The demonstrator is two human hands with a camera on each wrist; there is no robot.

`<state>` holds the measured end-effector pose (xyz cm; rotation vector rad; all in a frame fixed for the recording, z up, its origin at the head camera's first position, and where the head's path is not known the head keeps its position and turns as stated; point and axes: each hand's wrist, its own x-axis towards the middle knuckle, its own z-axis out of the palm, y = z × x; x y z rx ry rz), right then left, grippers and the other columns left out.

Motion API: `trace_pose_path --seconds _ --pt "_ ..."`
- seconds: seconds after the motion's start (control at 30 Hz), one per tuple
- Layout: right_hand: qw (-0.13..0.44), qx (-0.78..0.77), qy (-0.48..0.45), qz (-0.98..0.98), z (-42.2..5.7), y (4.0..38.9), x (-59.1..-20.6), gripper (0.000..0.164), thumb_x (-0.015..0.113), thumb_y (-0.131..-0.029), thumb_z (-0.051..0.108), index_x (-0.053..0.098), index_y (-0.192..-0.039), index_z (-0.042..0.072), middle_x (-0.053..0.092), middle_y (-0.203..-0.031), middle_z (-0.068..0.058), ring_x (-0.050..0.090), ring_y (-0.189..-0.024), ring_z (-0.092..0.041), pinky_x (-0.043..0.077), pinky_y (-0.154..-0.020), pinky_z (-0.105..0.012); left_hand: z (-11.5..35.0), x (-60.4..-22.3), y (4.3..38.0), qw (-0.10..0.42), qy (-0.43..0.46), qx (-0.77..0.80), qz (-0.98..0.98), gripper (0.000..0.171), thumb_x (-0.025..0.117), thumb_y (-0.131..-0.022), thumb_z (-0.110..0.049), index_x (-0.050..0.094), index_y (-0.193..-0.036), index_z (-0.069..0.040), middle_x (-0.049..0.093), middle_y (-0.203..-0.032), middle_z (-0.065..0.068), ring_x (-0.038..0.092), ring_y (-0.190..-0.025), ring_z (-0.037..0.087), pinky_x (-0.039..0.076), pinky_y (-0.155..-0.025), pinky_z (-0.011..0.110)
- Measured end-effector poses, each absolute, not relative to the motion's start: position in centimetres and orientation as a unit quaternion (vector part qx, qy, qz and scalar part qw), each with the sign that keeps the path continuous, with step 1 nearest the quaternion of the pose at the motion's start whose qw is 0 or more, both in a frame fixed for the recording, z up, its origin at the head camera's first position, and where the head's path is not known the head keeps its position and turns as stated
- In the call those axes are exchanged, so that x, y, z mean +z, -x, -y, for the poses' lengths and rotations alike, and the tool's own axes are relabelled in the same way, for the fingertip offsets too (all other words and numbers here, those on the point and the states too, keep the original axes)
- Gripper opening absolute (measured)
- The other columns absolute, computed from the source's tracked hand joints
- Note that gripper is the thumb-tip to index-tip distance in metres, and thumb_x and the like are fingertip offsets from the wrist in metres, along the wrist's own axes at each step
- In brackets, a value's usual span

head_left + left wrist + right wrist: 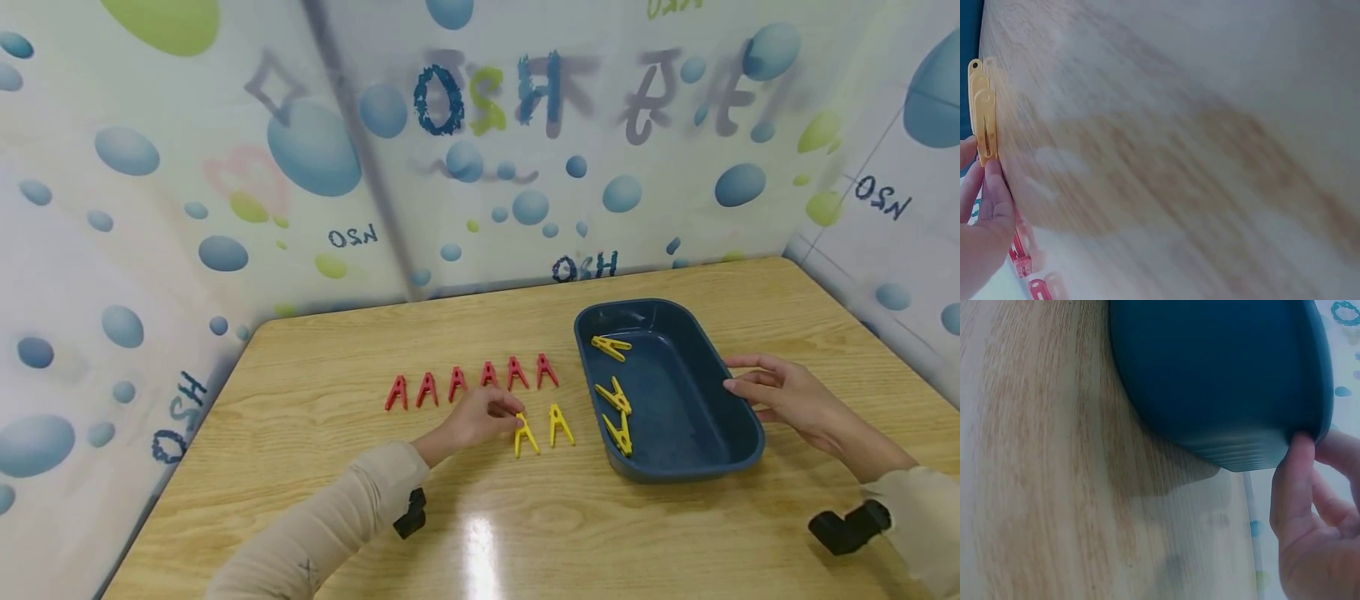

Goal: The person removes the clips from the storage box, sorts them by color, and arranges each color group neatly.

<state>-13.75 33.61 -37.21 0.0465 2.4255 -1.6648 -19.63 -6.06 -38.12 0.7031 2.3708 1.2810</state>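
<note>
My left hand [480,414] pinches the top end of a yellow clothespin [526,437], whose two legs spread toward me at the tabletop. In the left wrist view, thumb and fingertips meet at the end of this clothespin [986,122]. Just right of it lies a second yellow clothespin [559,426]. My right hand [787,398] grips the right rim of a dark blue plastic bin [686,475], thumb at the rim and fingers along the outer side. Inside the bin, three yellow clothespins [617,396] lie along its left side.
A row of several red clothespins [427,388] lies behind my left hand on the wooden table [315,467]. A patterned curtain-like wall [465,208] with blue and green spots encloses the back and sides. Black wrist cameras [847,528] hang below both sleeves.
</note>
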Motion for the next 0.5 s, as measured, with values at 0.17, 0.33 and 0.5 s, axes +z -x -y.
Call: trace_pose_path --seconds 0.17,0.33,0.5 --pt "0.101 -0.564 -0.016 -0.82 -33.6 13.8 -37.3 0.03 0.056 -0.088 0.027 0.046 -0.116 0.024 0.057 -0.094 0.006 0.057 -0.082 -0.006 0.05 -0.067 -0.032 6.2 -39.3 20.4 0.174 -0.241 0.435 -0.85 0.016 0.061 -0.084 -0.011 0.064 -0.097 -0.002 0.062 -0.089 0.005 0.058 -0.079 0.014 0.047 -0.065 0.024" --pt "0.1 -0.56 -0.014 -0.822 -33.7 13.8 -37.3 0.03 0.056 -0.088 0.027 0.046 -0.116 0.024 0.057 -0.094 0.006 0.057 -0.082 -0.006 0.049 -0.067 -0.031 5.9 -38.8 20.6 0.156 -0.262 0.425 -0.852 0.02 0.058 -0.086 -0.016 0.063 -0.102 -0.004 0.06 -0.096 0.004 0.056 -0.085 0.016 0.046 -0.072 0.027" --pt "0.097 -0.561 -0.012 -0.822 -33.6 13.7 -37.3 0.028 0.056 -0.088 0.026 0.047 -0.114 0.026 0.058 -0.091 0.008 0.057 -0.08 -0.007 0.049 -0.066 -0.031 4.7 -37.2 20.9 0.137 -0.302 0.416 -0.847 0.021 0.06 -0.085 -0.015 0.063 -0.103 -0.003 0.059 -0.101 0.006 0.055 -0.089 0.014 0.046 -0.074 0.025"
